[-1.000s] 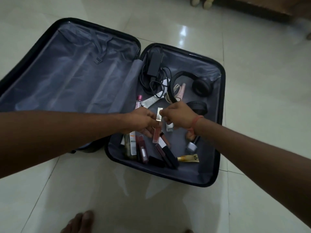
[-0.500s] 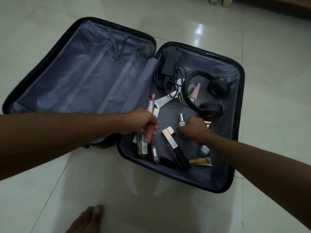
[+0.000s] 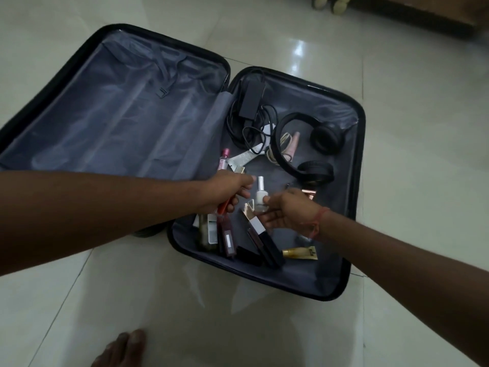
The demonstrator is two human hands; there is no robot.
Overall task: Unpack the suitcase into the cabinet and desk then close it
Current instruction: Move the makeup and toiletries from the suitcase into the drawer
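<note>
One bare foot (image 3: 120,349) at the bottom edge, on glossy pale floor tiles (image 3: 410,181). One suitcase (image 3: 356,234) lies flat open on the floor, two halves: the left half (image 3: 119,115) shows only grey lining with one loose strap and buckle (image 3: 162,91); the right half holds all the loose items. Nearest row in the right half: one gold tube (image 3: 300,253), about three dark lipstick-type sticks (image 3: 267,247), one dark-red tube (image 3: 228,241), one greenish bottle with a white label (image 3: 205,233); exact count in that pile is hard to tell, they overlap. Both arms reach in from the near side. Left hand (image 3: 227,193) has its fingers curled round one slim red-orange tube (image 3: 223,206), held above the pile. Right hand (image 3: 284,210), one red thread (image 3: 318,221) on the wrist, pinches one small white nail-polish bottle (image 3: 260,198), upright, cap up, between the two hands. One white-and-rose-gold stick (image 3: 254,218) lies just below that bottle, under the right fingers. One rose-gold piece (image 3: 309,193) shows past the right hand; can't tell what it is. Further in: one pink-capped bottle (image 3: 223,160), one white tube (image 3: 242,158), one pale pink tube (image 3: 293,144), one coiled cream cord (image 3: 277,152). One pair of black headphones (image 3: 307,144) beside them. Far corner: one black power adapter (image 3: 251,98) with a tangled black cable (image 3: 248,128). Beyond the case, two pale furniture feet (image 3: 330,2).
</note>
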